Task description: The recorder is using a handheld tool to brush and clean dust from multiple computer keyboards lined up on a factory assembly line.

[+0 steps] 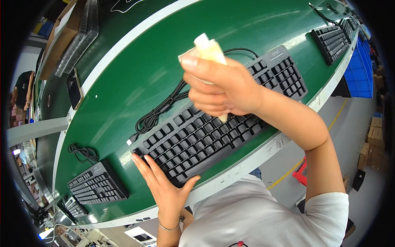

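A black keyboard [197, 142] lies slantwise before me on the green work surface. My left hand [164, 187] rests at its left end, fingers stretched out along the corner and thumb spread toward the near edge. Above the keys, my right hand [224, 86] is closed in a fist round a crumpled pale yellow cloth [212, 51]. The cloth is blurred; it sticks out above the fist, and a pale tip shows below. This hand hides part of the keyboard's middle. The bundled black cable [154, 115] lies behind the keyboard, its plug near the left corner.
Another keyboard [98, 183] with a coiled cable sits to the left, and one more [331, 43] at the far right. A phone [74, 88] lies beyond the pale rim [92, 78]. Blue bins [358, 70] stand past the right edge.
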A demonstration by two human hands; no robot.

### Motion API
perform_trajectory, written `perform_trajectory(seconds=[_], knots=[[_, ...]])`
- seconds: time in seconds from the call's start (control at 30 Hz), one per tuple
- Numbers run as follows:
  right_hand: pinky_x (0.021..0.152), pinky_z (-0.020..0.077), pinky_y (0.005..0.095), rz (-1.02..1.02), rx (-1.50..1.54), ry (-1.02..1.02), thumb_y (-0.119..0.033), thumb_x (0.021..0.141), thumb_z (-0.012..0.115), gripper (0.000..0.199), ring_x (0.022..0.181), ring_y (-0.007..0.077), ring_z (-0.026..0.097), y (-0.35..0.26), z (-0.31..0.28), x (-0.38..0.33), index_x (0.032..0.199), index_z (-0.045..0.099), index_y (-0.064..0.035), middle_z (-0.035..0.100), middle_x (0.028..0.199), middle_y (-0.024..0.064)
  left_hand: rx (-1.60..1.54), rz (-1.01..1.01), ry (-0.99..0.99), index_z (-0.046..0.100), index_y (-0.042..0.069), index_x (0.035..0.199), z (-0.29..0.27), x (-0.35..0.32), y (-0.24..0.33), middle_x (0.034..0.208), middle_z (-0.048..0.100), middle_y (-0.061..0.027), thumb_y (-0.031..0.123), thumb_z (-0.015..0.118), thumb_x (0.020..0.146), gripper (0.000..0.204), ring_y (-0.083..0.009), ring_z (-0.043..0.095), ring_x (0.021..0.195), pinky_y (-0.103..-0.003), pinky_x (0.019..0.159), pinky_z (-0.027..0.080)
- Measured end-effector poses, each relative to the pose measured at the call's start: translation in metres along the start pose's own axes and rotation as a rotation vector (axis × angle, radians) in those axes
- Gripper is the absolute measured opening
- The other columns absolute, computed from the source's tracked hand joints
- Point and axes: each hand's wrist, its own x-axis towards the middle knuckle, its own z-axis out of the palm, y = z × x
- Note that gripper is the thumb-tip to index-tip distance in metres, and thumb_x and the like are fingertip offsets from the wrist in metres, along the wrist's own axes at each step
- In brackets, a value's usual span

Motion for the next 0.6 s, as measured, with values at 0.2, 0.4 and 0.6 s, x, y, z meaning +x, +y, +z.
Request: perform_trajectory(seconds=[0.2, 0.4, 0.6], knots=[[0.034, 0.0236, 0.0216, -0.250, -0.190, 0.081, -0.034, 0.100, 0.049, 0.036, 0.036, 0.0060, 0.027, -0.019, 0.012, -0.025, 0.071, 0.043, -0.0141, 0.032, 0.047, -0.0052, -0.043, -0.029, -0.034, 0.010, 0.003, 0.154, -0.005, 0.001, 0.000, 0.159, -0.001, -0.0276, 0.053, 0.082, 0.065, 0.125, -0.0464, 0.006, 0.146, -0.054, 0.116, 0.017], [0.036, 0.0266, 0.0215, -0.761, 0.004, 0.446, -0.033, 0.105, 0.034, 0.039, 0.036, 0.0069, 0.027, -0.017, -0.026, -0.059, 0.071, 0.039, -0.0150, 0.032, 0.047, -0.0048, -0.032, 0.020, -0.185, 0.007, -0.004, 0.152, -0.023, 0.006, -0.008, 0.154, -0.002, -0.0367, 0.049, 0.079, 0.072, 0.120, -0.0544, 0.003, 0.143, -0.060, 0.114, 0.016], [0.035, 0.0253, 0.0199, -0.725, 0.129, 0.455, -0.035, 0.105, 0.031, 0.045, 0.035, 0.0056, 0.022, -0.005, -0.040, -0.073, 0.064, 0.034, -0.0173, 0.029, 0.043, -0.0053, -0.033, 0.054, -0.237, 0.007, -0.005, 0.151, -0.028, 0.004, -0.012, 0.154, -0.003, -0.0380, 0.049, 0.077, 0.075, 0.117, -0.0554, 0.002, 0.142, -0.061, 0.114, 0.014]])
